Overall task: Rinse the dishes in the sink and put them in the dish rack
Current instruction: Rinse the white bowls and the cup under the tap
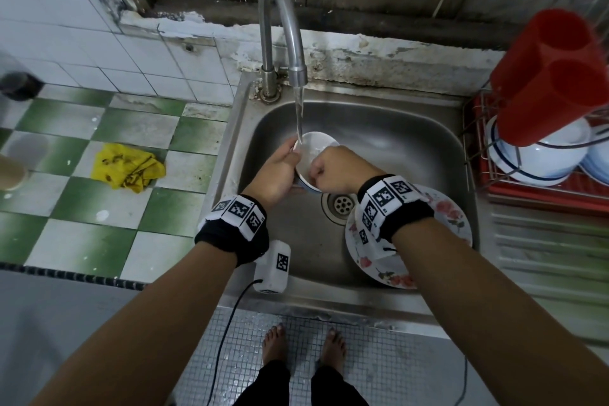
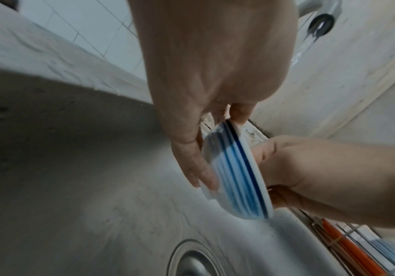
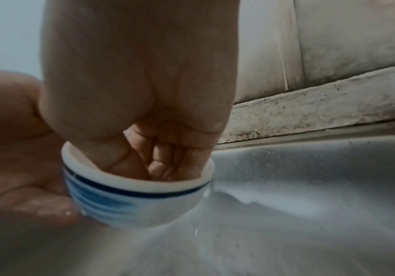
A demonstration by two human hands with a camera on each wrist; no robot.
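A small white bowl point(image 1: 314, 150) with blue stripes point(image 2: 236, 177) is held tilted over the steel sink point(image 1: 395, 142), its rim under the water stream point(image 1: 299, 115) from the faucet point(image 1: 280, 26). My left hand point(image 1: 285, 165) grips it from the left, fingers on the outer wall point(image 2: 191, 164). My right hand point(image 1: 333, 171) has its curled fingers point(image 3: 158, 156) inside the bowl point(image 3: 132, 201) at the rim. A floral plate point(image 1: 451, 217) lies in the sink under my right wrist.
The dish rack point(image 1: 527, 188) on a red tray stands right of the sink, holding white blue-rimmed bowls point(image 1: 540, 158) and two upturned red cups point(image 1: 553, 76). A yellow cloth point(image 1: 127, 166) lies on the tiled counter to the left. The drain point(image 1: 341, 204) sits mid-sink.
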